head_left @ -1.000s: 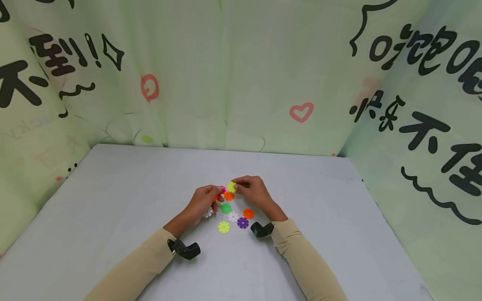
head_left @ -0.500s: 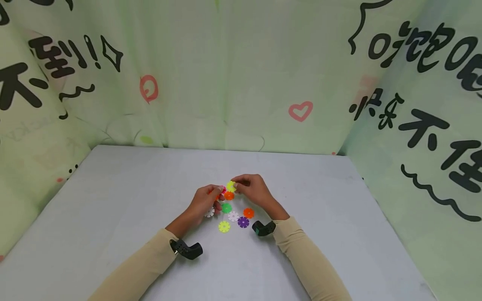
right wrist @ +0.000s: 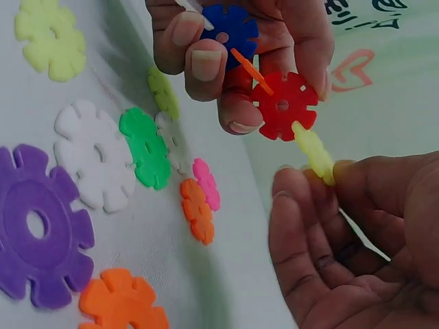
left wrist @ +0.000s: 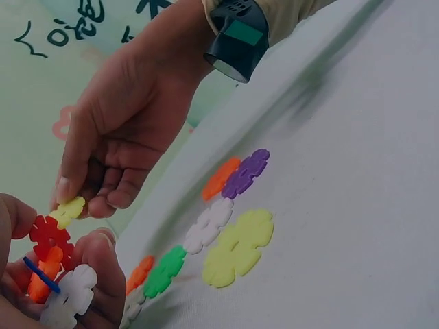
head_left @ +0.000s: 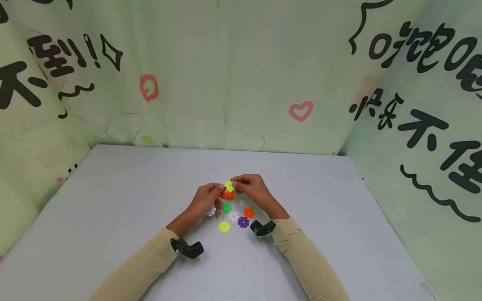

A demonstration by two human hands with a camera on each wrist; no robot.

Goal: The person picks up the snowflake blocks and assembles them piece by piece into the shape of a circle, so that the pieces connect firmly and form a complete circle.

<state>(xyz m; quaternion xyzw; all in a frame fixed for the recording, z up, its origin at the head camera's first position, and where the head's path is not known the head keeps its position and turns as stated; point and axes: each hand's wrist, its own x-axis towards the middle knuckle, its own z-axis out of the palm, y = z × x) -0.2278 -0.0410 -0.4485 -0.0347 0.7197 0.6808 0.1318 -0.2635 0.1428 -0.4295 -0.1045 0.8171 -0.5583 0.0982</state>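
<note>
My left hand (head_left: 203, 201) holds a small chain of notched, flower-shaped plastic discs above the table. In it are a white disc (left wrist: 77, 291), a blue disc (right wrist: 236, 24), an orange disc (right wrist: 248, 67) and a red disc (right wrist: 298, 103), joined at angles to one another. Between thumb and fingers, my right hand (head_left: 254, 191) pinches a yellow disc (right wrist: 317, 157). That disc's edge meets the rim of the red one; whether the slots are engaged, I cannot tell. The left fingers partly cover the blue and white discs.
Loose discs lie flat on the white table (head_left: 320, 200) below the hands: purple (right wrist: 65, 219), green (right wrist: 145, 147), white (right wrist: 75, 154), yellow (head_left: 224, 227) and orange (head_left: 249, 213) among them. A pink disc (right wrist: 206, 184) lies beside another orange disc (right wrist: 197, 212). Printed curtains (head_left: 226, 75) surround the table.
The right hand has shifted slightly left with the yellow disc, which now overlaps the red disc in the head view. The left hand has barely moved, and the loose discs lie as before.
</note>
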